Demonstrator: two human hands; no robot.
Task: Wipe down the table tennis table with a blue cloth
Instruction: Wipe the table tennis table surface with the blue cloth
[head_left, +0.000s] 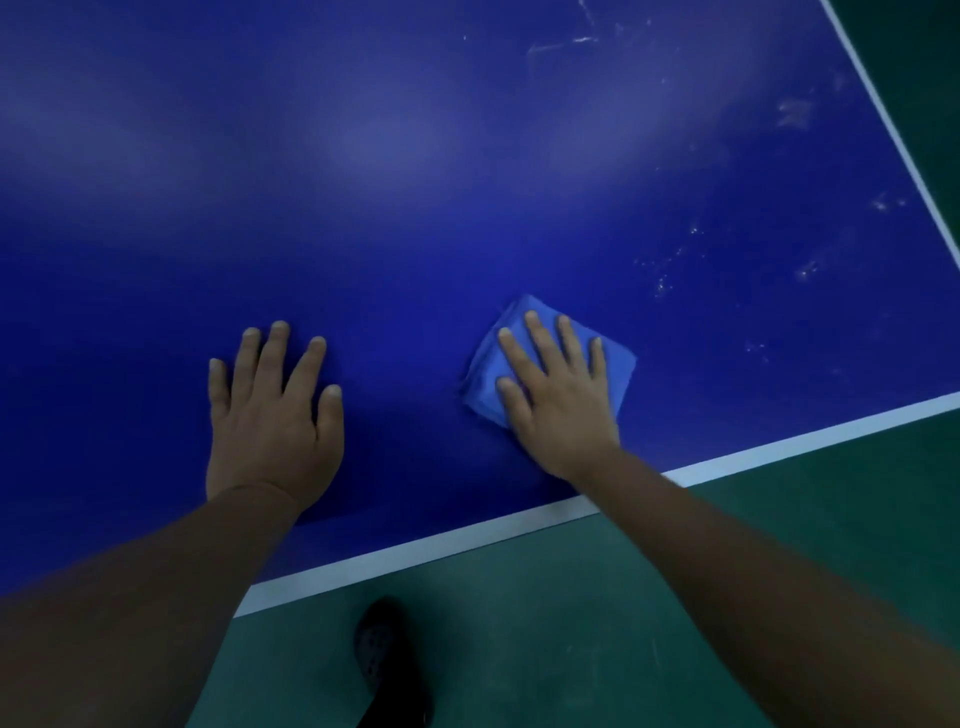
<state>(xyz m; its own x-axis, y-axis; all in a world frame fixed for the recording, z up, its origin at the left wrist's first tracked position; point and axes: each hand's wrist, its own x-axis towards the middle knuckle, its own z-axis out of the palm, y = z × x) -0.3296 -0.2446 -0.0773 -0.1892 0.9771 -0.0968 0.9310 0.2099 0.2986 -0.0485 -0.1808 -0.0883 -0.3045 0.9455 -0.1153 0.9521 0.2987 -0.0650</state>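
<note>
While both palms lie flat, the right hand (558, 400) presses a folded light-blue cloth (550, 358) onto the dark-blue bench (415, 182).
Fingers straight, the left hand (272, 415) rests bare at nine o'clock of the cloth; white smudges (727, 249) speckle two o'clock.

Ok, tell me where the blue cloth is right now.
In the head view the blue cloth lies folded on the table near its white-lined near edge, right of centre, pressed flat under the right hand; the left hand rests on bare table beside it.

Dark blue table tennis table (467, 156), white edge line | blue cloth (488, 384) folded at 4 o'clock near the edge, right hand (558, 405) flat on it | left hand (272, 415) flat at 7 o'clock | whitish smudges (792, 114) at 2 o'clock
</note>
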